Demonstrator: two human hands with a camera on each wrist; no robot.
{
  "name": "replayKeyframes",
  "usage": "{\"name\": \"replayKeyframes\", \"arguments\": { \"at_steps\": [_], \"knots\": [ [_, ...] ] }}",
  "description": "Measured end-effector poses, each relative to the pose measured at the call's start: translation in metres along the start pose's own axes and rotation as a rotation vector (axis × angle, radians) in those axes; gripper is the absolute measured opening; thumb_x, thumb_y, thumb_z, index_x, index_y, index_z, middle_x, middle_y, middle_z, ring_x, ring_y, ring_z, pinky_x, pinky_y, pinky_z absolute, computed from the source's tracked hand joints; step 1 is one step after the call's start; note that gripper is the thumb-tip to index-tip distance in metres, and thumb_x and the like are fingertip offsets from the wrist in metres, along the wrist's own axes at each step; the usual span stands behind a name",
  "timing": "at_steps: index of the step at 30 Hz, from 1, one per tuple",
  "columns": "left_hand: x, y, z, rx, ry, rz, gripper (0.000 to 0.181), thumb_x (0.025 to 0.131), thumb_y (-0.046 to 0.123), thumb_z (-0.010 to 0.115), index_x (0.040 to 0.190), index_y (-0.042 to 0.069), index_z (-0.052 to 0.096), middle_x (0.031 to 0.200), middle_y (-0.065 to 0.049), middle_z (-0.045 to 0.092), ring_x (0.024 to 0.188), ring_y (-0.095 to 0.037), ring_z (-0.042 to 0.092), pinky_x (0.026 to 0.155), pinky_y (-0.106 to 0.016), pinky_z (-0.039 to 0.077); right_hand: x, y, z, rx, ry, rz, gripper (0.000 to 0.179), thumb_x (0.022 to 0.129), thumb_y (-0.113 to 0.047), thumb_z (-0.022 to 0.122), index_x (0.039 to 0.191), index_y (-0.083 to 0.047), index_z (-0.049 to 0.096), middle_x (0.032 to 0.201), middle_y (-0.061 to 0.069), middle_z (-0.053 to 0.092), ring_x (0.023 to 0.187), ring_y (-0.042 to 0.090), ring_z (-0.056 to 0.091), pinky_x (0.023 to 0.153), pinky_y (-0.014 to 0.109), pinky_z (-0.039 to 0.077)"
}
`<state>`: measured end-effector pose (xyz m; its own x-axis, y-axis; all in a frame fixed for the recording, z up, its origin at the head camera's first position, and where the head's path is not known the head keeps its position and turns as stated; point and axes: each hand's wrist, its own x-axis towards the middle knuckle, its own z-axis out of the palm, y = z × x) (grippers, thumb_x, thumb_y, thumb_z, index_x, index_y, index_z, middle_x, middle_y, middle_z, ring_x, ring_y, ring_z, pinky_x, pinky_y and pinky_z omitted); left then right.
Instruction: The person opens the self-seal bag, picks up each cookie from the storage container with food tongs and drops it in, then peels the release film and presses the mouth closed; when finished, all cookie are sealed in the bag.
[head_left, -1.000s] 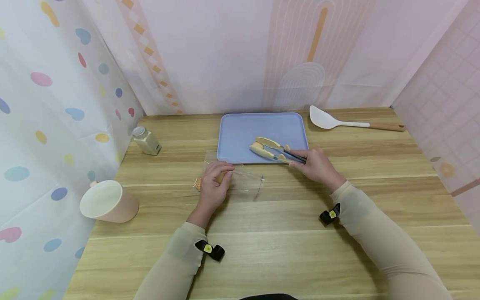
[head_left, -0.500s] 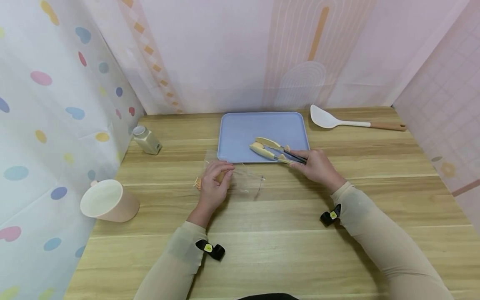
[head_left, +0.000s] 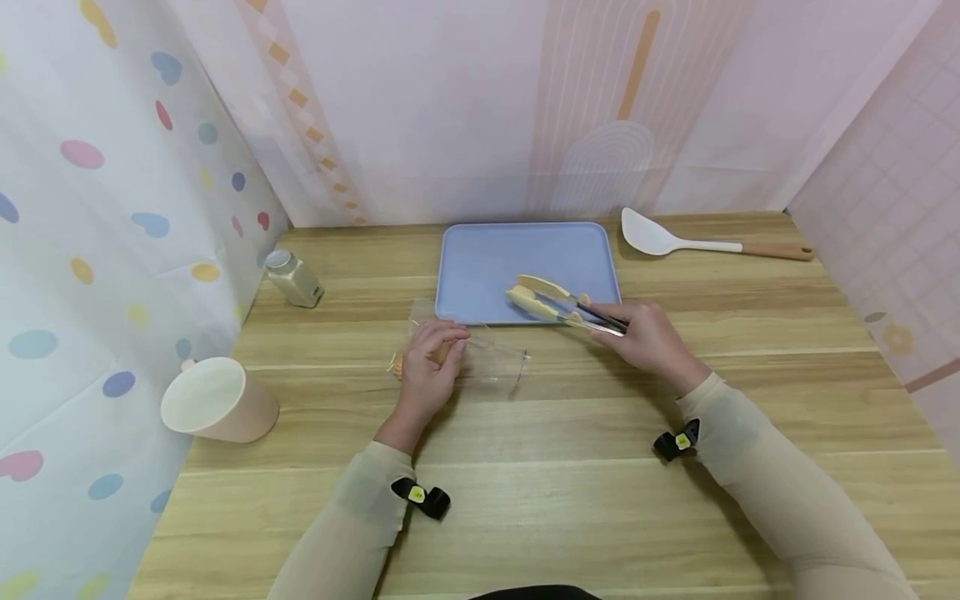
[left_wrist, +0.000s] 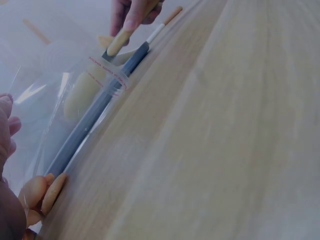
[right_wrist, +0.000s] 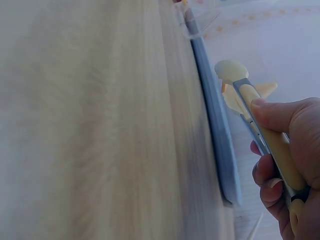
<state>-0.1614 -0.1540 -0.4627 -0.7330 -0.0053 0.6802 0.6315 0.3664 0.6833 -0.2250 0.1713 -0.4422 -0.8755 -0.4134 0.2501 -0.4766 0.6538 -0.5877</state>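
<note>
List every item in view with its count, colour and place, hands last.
tray: 1, light blue, far middle of the table
tongs: 1, cream tips with metal arms, over the tray's near right part
clear bag: 1, transparent, on the table before the tray
spatula: 1, white head, wooden handle, right of the tray
shaker: 1, cream, far left
cup: 1, peach, tipped, left edge
table: 1, light wood
left hand: 1, grips the bag's left end
right hand: 1, holds the tongs

Thin line of red print along clear plastic bag (left_wrist: 75, 100) mouth, upper left; too small to read.
</note>
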Motion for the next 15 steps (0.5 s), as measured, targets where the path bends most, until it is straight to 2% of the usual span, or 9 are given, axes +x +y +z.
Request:
{"name": "replayKeyframes", "arguments": {
  "at_steps": [2, 7, 11, 15],
  "knots": [
    [0.002, 0.008, 0.0, 0.004, 0.006, 0.009, 0.012, 0.08, -0.016, 0.064, 0.09, -0.009, 0.067, 0.094, -0.022, 0.065, 0.097, -0.036, 0.056, 0.093, -0.037, 0.042, -0.007, -0.002, -0.004, 0.004, -0.003, 0.001, 0.044, 0.081, -0.021, 0.078, 0.122, -0.01, 0.067, 0.11, 0.014, 0.069, 0.08, 0.018, 0.063, 0.062, 0.034, 0.049],
    [0.005, 0.013, 0.0, 0.009, -0.002, 0.012, 0.012, 0.08, -0.016, 0.065, 0.09, -0.009, 0.067, 0.094, -0.023, 0.065, 0.097, -0.038, 0.056, 0.094, -0.037, 0.042, -0.029, -0.007, -0.015, -0.005, 0.002, -0.006, 0.044, 0.08, -0.019, 0.08, 0.121, -0.01, 0.068, 0.113, 0.012, 0.068, 0.097, 0.026, 0.066, 0.076, 0.043, 0.053],
    [0.006, 0.014, 0.001, 0.013, -0.002, 0.005, 0.013, 0.079, -0.017, 0.064, 0.09, -0.01, 0.067, 0.094, -0.023, 0.065, 0.098, -0.038, 0.056, 0.095, -0.037, 0.042, -0.047, -0.012, -0.022, -0.005, 0.003, -0.046, 0.043, 0.079, -0.016, 0.081, 0.119, -0.009, 0.069, 0.112, 0.01, 0.069, 0.094, 0.022, 0.067, 0.07, 0.038, 0.053],
    [0.007, 0.013, 0.001, 0.011, -0.002, 0.008, 0.013, 0.079, -0.017, 0.063, 0.09, -0.01, 0.067, 0.094, -0.024, 0.065, 0.098, -0.039, 0.056, 0.095, -0.037, 0.041, -0.064, -0.017, -0.024, -0.005, -0.012, -0.092, 0.041, 0.079, -0.016, 0.081, 0.118, -0.01, 0.07, 0.112, 0.005, 0.069, 0.094, 0.015, 0.065, 0.07, 0.03, 0.053]
  ]
}}
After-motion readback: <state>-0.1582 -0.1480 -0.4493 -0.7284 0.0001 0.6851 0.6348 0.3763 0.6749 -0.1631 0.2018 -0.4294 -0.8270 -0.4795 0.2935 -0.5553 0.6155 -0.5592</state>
